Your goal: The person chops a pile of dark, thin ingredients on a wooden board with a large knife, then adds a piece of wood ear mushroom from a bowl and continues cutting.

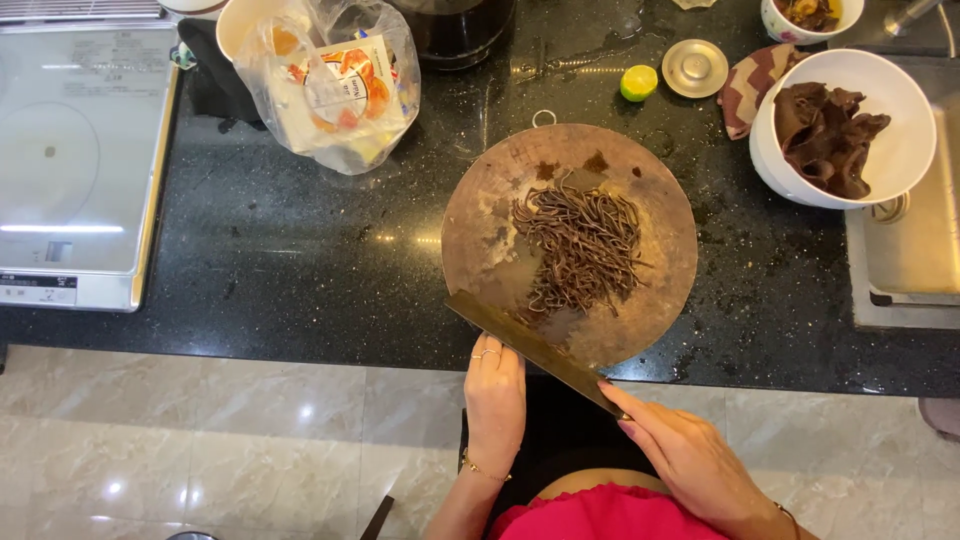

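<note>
Right hand (690,460) nearest us, grip wrapped round cleaver (530,345) handle, blade lying flat across board's near edge. Left hand (495,395) fingers together, pressing blade's spine, we judge to steady it. Dark shredded strips (580,245) piled mid round chopping board (570,240) on black worktop (300,250). Beyond: white bowl (900,150) with uncut dark pieces, lime (638,82), plastic bag (335,85).

We note a black speckled counter (300,260): induction hob (80,160) upper left, round chopping board (480,250) centre, white bowl (905,150) upper right, lime (638,82) top.
</note>
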